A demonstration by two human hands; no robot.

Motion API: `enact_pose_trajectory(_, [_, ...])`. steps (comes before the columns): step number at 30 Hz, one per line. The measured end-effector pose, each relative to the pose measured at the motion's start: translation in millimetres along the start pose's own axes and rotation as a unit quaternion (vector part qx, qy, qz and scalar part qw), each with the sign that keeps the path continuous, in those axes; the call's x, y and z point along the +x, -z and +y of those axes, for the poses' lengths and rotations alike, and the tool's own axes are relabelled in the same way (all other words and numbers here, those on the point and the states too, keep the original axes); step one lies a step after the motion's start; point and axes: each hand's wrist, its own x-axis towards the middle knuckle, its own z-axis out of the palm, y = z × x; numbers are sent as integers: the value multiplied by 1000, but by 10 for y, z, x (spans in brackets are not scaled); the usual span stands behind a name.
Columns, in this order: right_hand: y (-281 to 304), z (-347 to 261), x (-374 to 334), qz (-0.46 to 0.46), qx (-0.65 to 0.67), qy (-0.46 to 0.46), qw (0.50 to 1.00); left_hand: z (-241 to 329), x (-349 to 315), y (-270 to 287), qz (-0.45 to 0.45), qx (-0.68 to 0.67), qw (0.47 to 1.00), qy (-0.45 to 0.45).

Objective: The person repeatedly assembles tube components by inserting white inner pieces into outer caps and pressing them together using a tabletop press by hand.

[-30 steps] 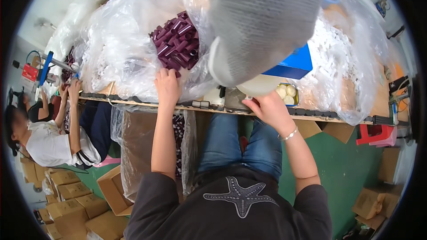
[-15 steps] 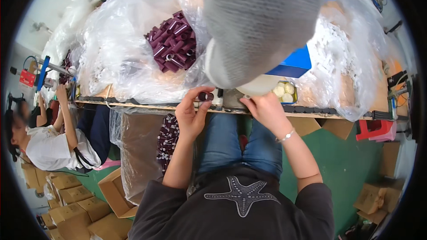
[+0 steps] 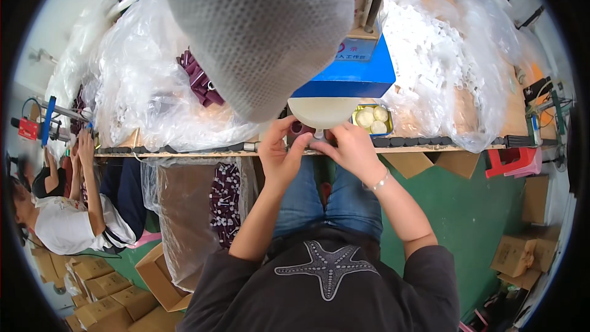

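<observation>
My left hand [image 3: 281, 155] pinches a short dark purple tube [image 3: 299, 128] between thumb and fingers at the table's front edge. Close beside it, my right hand [image 3: 355, 152] has its thumb and fingers drawn together. A small dark-red patch shows at these fingers, but what they hold is too hidden to name. Just above both hands is a cream, rounded dome [image 3: 329, 110] in front of a blue block-shaped machine part [image 3: 353, 77]. A loose pile of purple tubes [image 3: 200, 80] lies in clear plastic to the left, partly covered by a large grey fabric shape [image 3: 264, 31].
White small pieces [image 3: 424, 55] are heaped in plastic on the right. A yellow tin [image 3: 373, 124] holds several cream round lumps. Below the table, purple pieces with pale ends [image 3: 225, 203] fill a plastic-lined box. Another person [image 3: 80, 209] sits at left; cardboard boxes [image 3: 104, 298] are stacked behind.
My left hand has brought the tube rightward, close to my right hand and under the dome. The view has shifted, and the grey shape now sits further left, uncovering more of the blue part.
</observation>
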Motion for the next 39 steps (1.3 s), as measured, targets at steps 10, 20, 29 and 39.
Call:
enact_pose_trajectory(10, [273,88,-597,76,68,-53,993,-93,27,-73,-88,250,964,-15])
enact_pose_trajectory(20, [408,199,-830,122,93,-88,984,-196,-71,-261,-30,306,949,-62])
enact_pose_trajectory(29, [1958,1847,-389,341,-163,-241,894,-273,-68,-64,-38,297,949,-92])
enact_pose_trajectory(39, [2065,2556,-216,195,-258,-374,869,-299,-39,-103,-43,317,941,-112])
